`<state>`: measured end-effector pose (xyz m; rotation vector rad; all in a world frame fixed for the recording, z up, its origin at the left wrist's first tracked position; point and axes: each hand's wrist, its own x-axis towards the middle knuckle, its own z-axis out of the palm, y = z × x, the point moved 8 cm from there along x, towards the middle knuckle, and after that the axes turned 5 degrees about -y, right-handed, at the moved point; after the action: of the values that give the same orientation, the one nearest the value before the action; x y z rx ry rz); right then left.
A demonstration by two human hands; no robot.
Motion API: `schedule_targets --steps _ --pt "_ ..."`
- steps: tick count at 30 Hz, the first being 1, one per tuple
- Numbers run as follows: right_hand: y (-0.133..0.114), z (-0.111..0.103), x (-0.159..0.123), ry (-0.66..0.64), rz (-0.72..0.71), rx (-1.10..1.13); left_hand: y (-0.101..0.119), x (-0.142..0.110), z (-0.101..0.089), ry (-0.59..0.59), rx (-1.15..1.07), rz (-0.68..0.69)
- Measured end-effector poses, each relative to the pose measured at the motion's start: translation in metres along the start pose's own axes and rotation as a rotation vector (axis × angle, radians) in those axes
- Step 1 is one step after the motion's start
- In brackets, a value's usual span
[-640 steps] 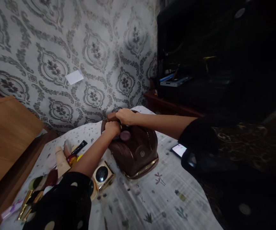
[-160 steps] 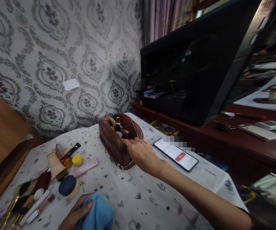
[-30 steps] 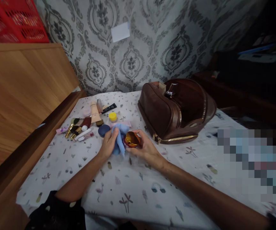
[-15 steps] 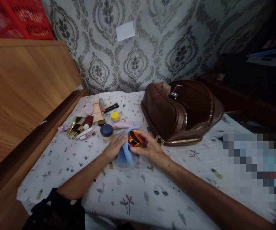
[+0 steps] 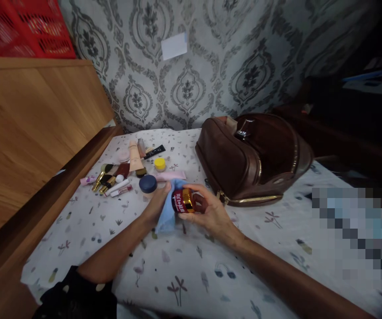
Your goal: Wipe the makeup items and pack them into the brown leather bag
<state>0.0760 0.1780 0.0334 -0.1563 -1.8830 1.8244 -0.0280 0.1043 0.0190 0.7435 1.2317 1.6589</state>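
In my right hand [image 5: 212,212] is a small dark red cream jar [image 5: 179,201] with a shiny gold lid, tilted on its side so its white lettering shows. My left hand [image 5: 157,206] grips a light blue cloth [image 5: 167,217], which lies against the base of the jar. Just beyond the left hand stands a jar with a navy lid [image 5: 148,183]. A pink tube [image 5: 169,176] lies behind the cloth, partly covered by it. A small yellow-lidded jar [image 5: 160,164] sits a little farther back.
Makeup brushes [image 5: 106,179], a beige tube [image 5: 134,156], a black tube [image 5: 154,152] and lip gloss tubes [image 5: 121,191] lie at the left on the patterned tablecloth [image 5: 157,283]. An open brown leather bag [image 5: 230,155] stands at the right. A wooden panel [image 5: 38,102] borders the left side.
The jar has turned in my right hand, so its lettered side now faces me instead of its gold lid. The cloth has shifted slightly with my left hand.
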Motion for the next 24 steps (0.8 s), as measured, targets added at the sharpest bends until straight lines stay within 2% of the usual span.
schedule_targets --steps 3,6,9,16,24 --pt "0.004 -0.005 0.0 0.057 0.049 0.066 0.003 -0.004 0.011 -0.136 0.077 0.079" --pt "0.005 -0.003 0.0 0.029 0.078 0.089 0.004 -0.005 0.017 -0.209 0.128 0.096" --pt "0.003 -0.003 0.001 0.001 0.064 0.068 0.004 -0.001 0.014 -0.198 0.095 0.08" --pt "-0.01 -0.012 0.003 0.021 0.043 -0.134 0.004 0.001 0.007 -0.166 0.089 0.019" --pt "-0.006 -0.004 -0.001 0.0 0.136 0.095 0.013 0.0 0.01 -0.186 0.151 0.06"
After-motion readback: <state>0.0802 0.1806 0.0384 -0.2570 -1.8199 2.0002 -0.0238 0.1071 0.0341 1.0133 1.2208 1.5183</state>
